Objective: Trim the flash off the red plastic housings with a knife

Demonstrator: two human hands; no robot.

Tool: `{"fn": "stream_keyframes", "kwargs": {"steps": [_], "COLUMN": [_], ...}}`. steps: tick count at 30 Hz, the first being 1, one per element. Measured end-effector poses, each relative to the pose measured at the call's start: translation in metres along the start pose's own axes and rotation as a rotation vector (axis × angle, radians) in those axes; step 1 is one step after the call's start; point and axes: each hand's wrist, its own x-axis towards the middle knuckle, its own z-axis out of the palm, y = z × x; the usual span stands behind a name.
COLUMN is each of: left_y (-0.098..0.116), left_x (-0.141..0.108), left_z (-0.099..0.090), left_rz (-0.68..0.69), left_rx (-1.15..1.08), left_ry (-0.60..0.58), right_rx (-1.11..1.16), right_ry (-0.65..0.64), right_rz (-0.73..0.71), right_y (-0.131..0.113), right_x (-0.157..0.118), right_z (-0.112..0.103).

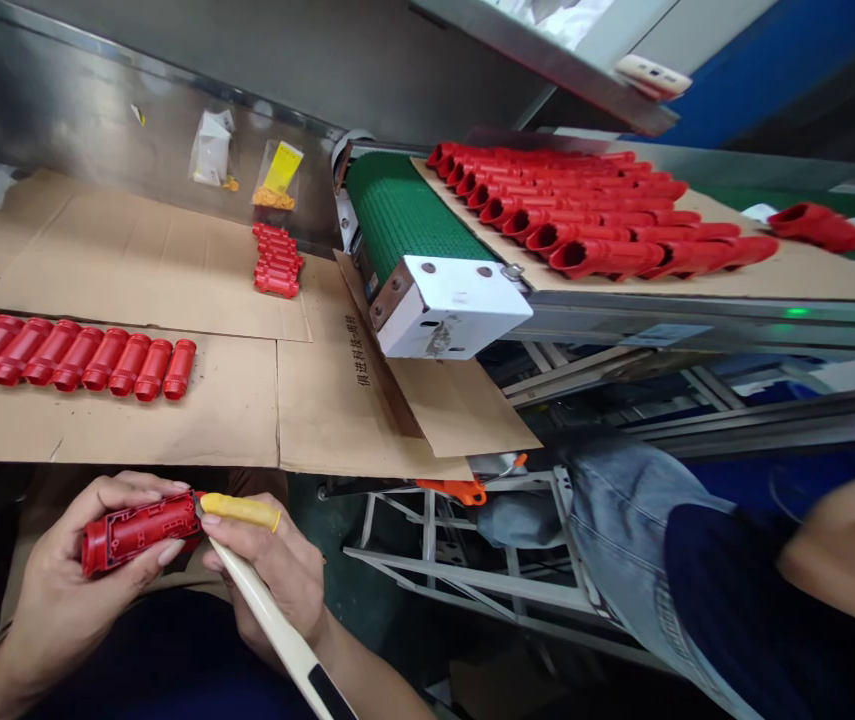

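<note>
My left hand is closed around a red plastic housing, thumb below and fingers over the top. Dark grooves or lines run across the housing's upper face. At its right end is my right hand, with a yellow finger cot on one finger. That hand grips a long cream-handled tool with a black section near its lower end. The tool's tip is hidden near the housing's end, so I cannot tell if it touches.
Red cylindrical parts stand in a row on cardboard. Smaller red parts lie behind. More red housings rest beside a green conveyor belt. Another person's jeans-clad leg is at right, above a metal frame.
</note>
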Motion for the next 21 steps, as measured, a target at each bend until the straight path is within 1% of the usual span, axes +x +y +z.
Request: {"fn": "stream_keyframes", "kwargs": {"steps": [4,7,9,12,14,16,18,19,20,21], "left_y": [-0.0007,-0.0023,-0.0032,-0.0036,-0.0036,-0.0038,-0.0041,-0.0041,-0.0039,-0.0034], "left_x": [-0.0005,-0.0007,-0.0010,-0.0016,-0.0017,-0.0008,0.0015,0.0031,0.0047,0.0063], "left_z": [0.0009,0.0015,0.0019,0.0026,0.0032,0.0036,0.0034,0.0031,0.0028,0.0024], "left_rz": [0.017,0.034,0.037,0.031,0.033,0.030,-0.014,-0.056,-0.099,-0.136], "left_rx": [0.001,0.024,0.032,0.044,0.057,0.064,0.034,-0.001,-0.046,-0.098], "left_ry": [-0.006,-0.004,0.008,0.017,0.019,0.025,0.027,0.024,0.017,0.009], "right_rx": [0.010,0.006,-0.001,-0.004,-0.016,-0.083,-0.162,-0.166,-0.129,-0.052], "right_ry": [0.003,-0.033,-0.029,-0.007,-0.035,-0.090,-0.125,-0.110,-0.069,-0.010], "right_rz": [0.026,0.005,-0.012,0.035,0.039,-0.025,-0.100,-0.101,-0.051,0.034], "right_y": [0.0001,0.0001,0.0000,0.0003,0.0018,0.0043,0.0067,0.0074,0.0077,0.0076], "right_x": [-0.0002,0.0003,0.0004,0.0002,-0.0001,-0.0005,-0.0011,-0.0014,-0.0015,-0.0013], "right_z": [-0.0017,-0.0030,-0.0030,-0.0023,-0.0021,-0.0027,-0.0042,-0.0054,-0.0068,-0.0085]}}
